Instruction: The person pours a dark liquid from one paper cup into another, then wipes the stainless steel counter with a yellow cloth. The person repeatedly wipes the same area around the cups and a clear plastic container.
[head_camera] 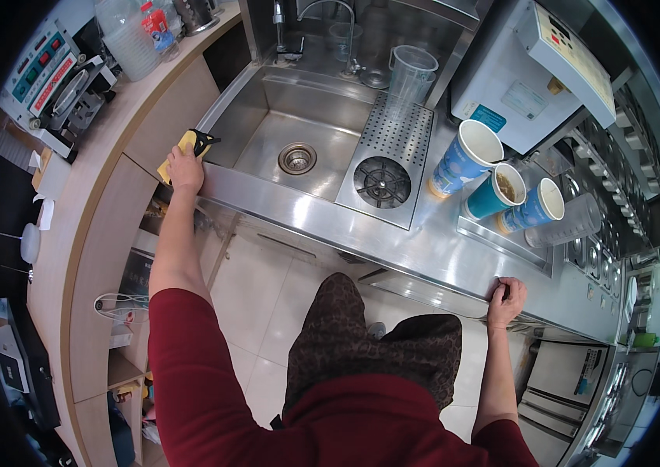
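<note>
My left hand grips a yellow and black object, soft-looking like a cloth, at the left end of the stainless steel counter. Its lower part is hidden under my fingers. Just right of it lies the sink basin, bare apart from its drain strainer. My right hand is loosely curled at the counter's front edge, with no held thing visible. Beyond it stand a tall blue paper cup, a teal paper cup with brown contents, and a shorter blue paper cup.
A clear measuring cup leans beside the paper cups. Clear pitchers stand on the perforated drain plate, behind the round rinser. Two faucets rise behind the sink. A cup sealing machine occupies the wooden counter at left.
</note>
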Motion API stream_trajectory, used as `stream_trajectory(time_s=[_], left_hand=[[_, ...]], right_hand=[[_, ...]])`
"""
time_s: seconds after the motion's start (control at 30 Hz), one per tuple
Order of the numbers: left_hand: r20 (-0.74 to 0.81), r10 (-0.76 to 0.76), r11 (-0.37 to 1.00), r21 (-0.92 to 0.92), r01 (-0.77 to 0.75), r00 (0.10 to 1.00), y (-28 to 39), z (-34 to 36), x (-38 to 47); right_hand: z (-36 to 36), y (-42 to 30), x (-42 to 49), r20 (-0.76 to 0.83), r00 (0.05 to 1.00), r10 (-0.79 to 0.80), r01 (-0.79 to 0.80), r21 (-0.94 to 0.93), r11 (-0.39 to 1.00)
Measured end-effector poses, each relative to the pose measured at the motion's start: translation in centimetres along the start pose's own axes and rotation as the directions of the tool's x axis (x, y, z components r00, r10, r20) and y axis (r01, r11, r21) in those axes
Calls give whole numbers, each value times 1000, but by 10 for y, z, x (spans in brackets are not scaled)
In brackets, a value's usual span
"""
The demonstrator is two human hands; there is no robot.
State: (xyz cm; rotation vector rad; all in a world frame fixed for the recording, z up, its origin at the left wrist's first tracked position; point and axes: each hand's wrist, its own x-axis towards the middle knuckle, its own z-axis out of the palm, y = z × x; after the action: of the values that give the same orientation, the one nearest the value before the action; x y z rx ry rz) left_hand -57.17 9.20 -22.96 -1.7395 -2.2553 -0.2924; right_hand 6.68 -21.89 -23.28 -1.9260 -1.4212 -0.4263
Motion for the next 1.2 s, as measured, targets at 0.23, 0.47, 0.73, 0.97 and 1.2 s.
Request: stream_trajectory(time_s=[0.23,0.47,0.73,0.97,1.2], left_hand=[[-12,16,999,46,-15,1000,1,5,1],[31,-38,997,73,36,999,22,-13,-5],[74,105,994,-5,-105,992,43,-17,-16],[-28,222,956,-190,-223,975,105,-55,-83],[-31,325,829,-471,-301,945,210,-83,-161]], right_hand=[[2,-1,0,-19,1000,-15,15,3,1000],[2,0,-2,-37,999,-14,14,-3,1000],[1,-5,0,-57,998,-11,11,-10,1000],[2,-5,-2,-77,997,16,-16,-4,1000],[3,-5,-1,-100,995,2,-2,0,1000]])
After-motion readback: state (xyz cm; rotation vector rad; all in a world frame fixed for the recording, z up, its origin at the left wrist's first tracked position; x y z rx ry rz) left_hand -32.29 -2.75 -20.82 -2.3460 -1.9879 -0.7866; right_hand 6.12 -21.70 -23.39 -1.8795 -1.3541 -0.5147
